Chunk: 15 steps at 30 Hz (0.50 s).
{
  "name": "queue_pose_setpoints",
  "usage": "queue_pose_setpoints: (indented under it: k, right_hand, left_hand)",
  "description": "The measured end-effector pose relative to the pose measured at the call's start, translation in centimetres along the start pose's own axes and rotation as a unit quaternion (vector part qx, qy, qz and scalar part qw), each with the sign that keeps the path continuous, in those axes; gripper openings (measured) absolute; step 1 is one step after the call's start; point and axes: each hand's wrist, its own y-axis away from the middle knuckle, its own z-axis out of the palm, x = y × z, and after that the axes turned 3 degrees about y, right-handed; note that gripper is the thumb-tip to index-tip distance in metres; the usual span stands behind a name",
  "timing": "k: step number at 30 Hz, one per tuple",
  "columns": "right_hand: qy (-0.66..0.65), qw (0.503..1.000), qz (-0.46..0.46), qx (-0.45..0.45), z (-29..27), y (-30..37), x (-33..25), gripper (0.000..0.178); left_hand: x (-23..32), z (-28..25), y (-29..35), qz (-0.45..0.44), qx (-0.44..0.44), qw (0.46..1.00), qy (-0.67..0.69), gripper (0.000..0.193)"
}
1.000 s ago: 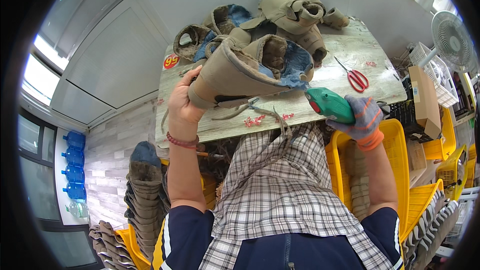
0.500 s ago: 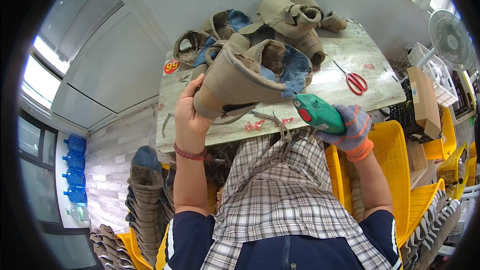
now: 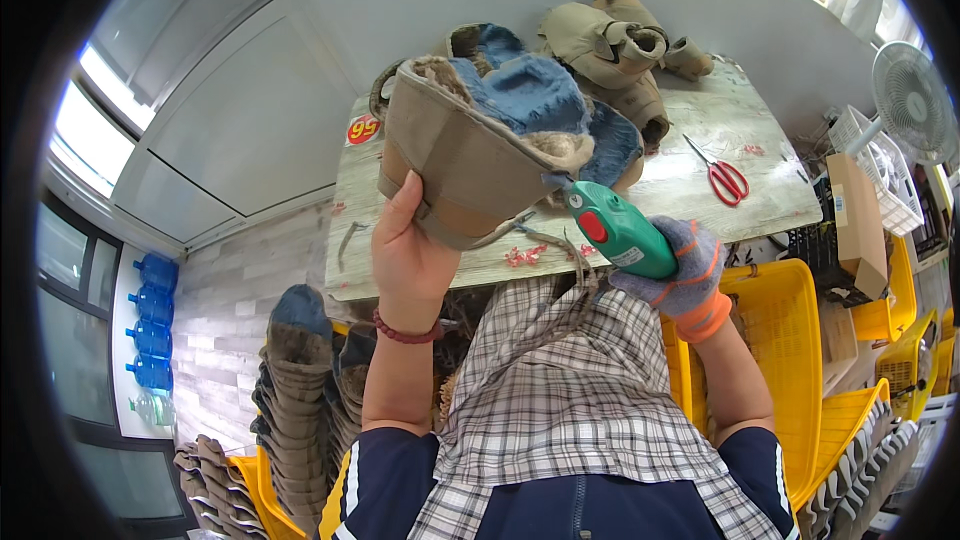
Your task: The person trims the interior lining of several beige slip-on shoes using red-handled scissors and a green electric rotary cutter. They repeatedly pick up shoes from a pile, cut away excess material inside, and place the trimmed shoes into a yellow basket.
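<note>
A khaki winter cap with blue and tan fleece lining (image 3: 455, 160) is held up over the near part of the table, its lined inside facing up and away. My bare left hand (image 3: 412, 250) grips its lower left side, thumb pressed on the outer cloth. In a grey and orange glove, my right hand (image 3: 684, 270) is wrapped round a green electric cutter (image 3: 622, 232) with a red button. The cutter's tip meets the cap's right-hand edge; the tip itself is too small to make out. Just behind stand more lined caps (image 3: 612, 145), partly covered by the held one.
Red-handled scissors (image 3: 727, 182) lie on the worn table (image 3: 760, 210), with a pile of caps (image 3: 605, 45) at its back. Stacked caps (image 3: 298, 380) stand at my lower left, and yellow crates (image 3: 775, 340) at my right. Beyond are a cardboard box (image 3: 855, 225) and a fan (image 3: 912, 100).
The cap has turned in my left hand, showing more blue lining, and my left thumb now lies across its front. The cutter has shifted slightly left against its edge.
</note>
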Motion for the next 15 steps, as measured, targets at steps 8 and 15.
queue_pose_setpoints:
  k: [8,15]
  right_hand:
    - [-0.13,0.983,0.126,-0.013,1.5,-0.5,-1.6,0.053]
    - [-0.174,0.965,0.195,-0.014,1.9,-1.0,-2.4,0.052]
  left_hand:
    - [-1.4,-1.9,0.8,0.073,-0.053,0.984,-0.155,0.047]
    - [-2.7,-3.5,0.8,0.103,-0.072,0.929,-0.349,0.039]
